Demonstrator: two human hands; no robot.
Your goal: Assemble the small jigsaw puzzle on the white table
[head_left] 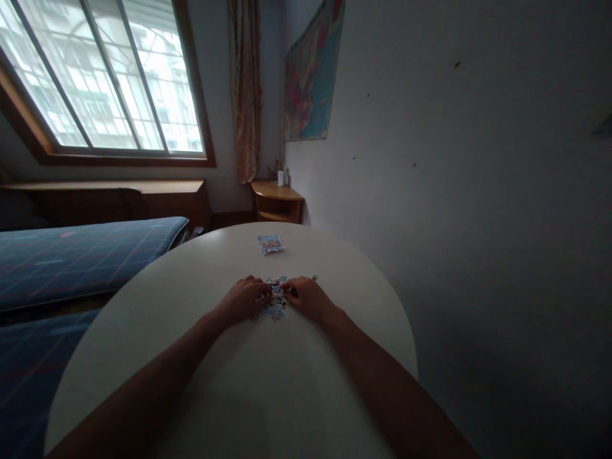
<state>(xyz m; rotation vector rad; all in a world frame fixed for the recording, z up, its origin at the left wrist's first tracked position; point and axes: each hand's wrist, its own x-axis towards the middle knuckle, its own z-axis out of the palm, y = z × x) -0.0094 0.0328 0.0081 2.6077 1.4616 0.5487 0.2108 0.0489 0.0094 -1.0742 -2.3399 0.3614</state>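
A small heap of jigsaw puzzle pieces (276, 309), blue, white and dark, lies on the white round table (229, 395) between my hands. My left hand (243, 298) comes in from the left with its fingers bent and closed on pieces at the heap's edge. From the other side, my right hand (308, 296) pinches at the heap, thumb and forefinger brought together on a piece. The held pieces are too small and too covered to make out in detail. One loose puzzle piece (315, 277) lies just beyond my right hand.
Farther back on the table lies a small printed picture packet (271, 244). A blue plaid mattress (86, 258) borders the table on the left, and a bare wall (478, 242) rises on the right. A wooden corner shelf (277, 191) stands behind.
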